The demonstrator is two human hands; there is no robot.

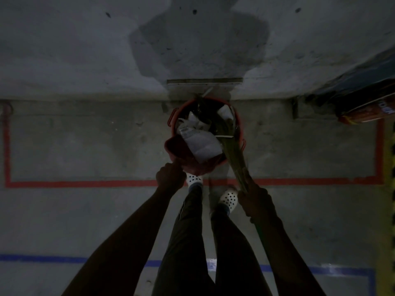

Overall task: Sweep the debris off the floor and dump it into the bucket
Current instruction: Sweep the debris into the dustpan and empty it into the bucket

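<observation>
Debris point(202, 142), mostly a big crumpled white paper w/ print on it, lay half on the red dustpan point(177, 146) and half over the mouth of the red bucket point(241, 129). More scraps, white bits and sth clear and shiny, were already inside the bucket. The bucket stood on the concrete floor point(85, 146), right up against the foot of the wall point(64, 50), approx. in the middle of my view.

My left hand point(170, 176) was closed in a fist on the near edge of the dustpan, holding it tipped over the bucket's near rim. Too dark to see the handle itself. My right hand point(254, 199) was wrapped tight round the broom point(230, 150) at its lower end. The greenish bristles ran up and left from that hand into the bucket's right side, just beside the paper.

Below the dustpan were my feet in white clogs w/ dark holes, the left clog point(194, 178) partly under the pan and the right clog point(228, 198) a bit nearer me. A red tape line point(85, 183) crossed the floor between them and boxed in the bucket area on both sides. A blue tape line point(42, 258) ran further back toward me.

My shadow point(198, 43) fell on the wall above the bucket. Far right, an orange and blue bundle point(363, 103) sat at the wall's base; couldn't tell what it was.
</observation>
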